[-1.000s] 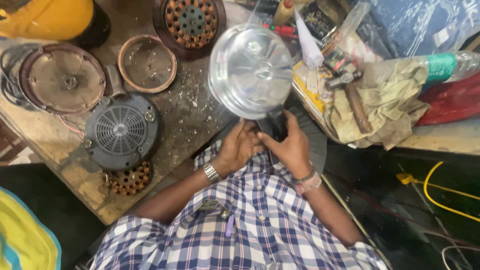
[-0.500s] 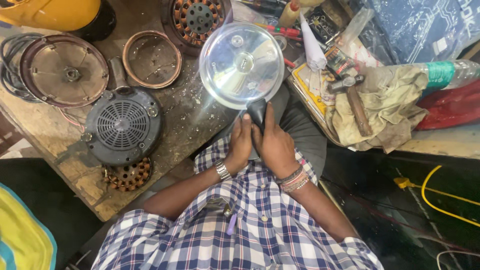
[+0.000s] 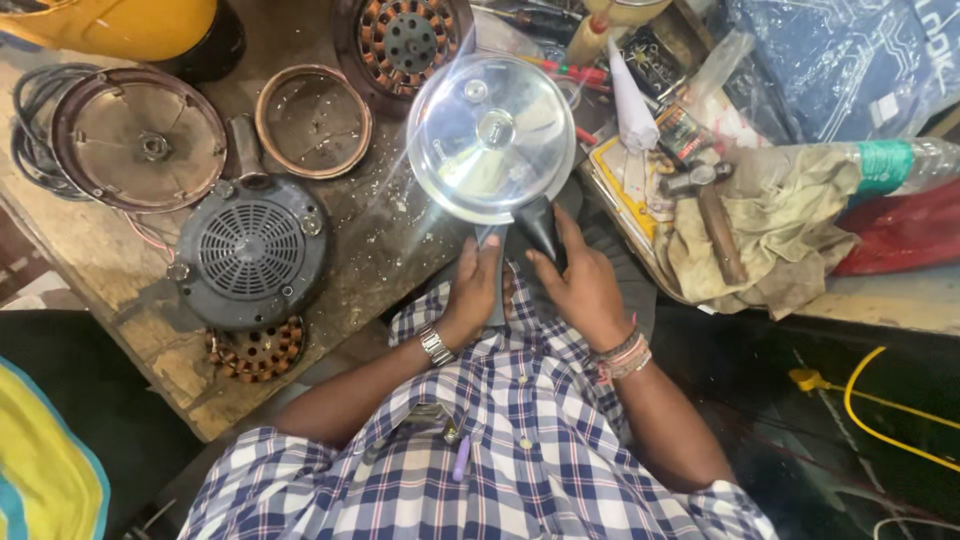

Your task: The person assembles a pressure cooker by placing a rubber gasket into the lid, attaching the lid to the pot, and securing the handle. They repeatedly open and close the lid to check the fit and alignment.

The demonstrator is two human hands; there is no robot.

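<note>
Lid (image 3: pixel 492 135): shiny silver, black handle.
Shirt (image 3: pixel 500 450): blue-white check.
Motor cover (image 3: pixel 250 255), left of lid: dark grey.
Cloth (image 3: pixel 790 230), right of lid: khaki.

2 hands (image 3: pixel 475 285) (image 3: pixel 580 285), 1 hammer (image 3: pixel 712 210)

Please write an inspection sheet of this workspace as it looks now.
Surface: worn wooden bench, dusty and scratched.
Job's things: shiny metal lid with black handle, above the bench edge.
Clutter: grey vented motor cover, copper-wound stator, round brown housing, hammer on a dirty rag.
Hands: left hand and right hand both at the handle.
Cables: black coil, yellow cable on the floor.
Surroundings: yellow container, plastic bottle.
</note>
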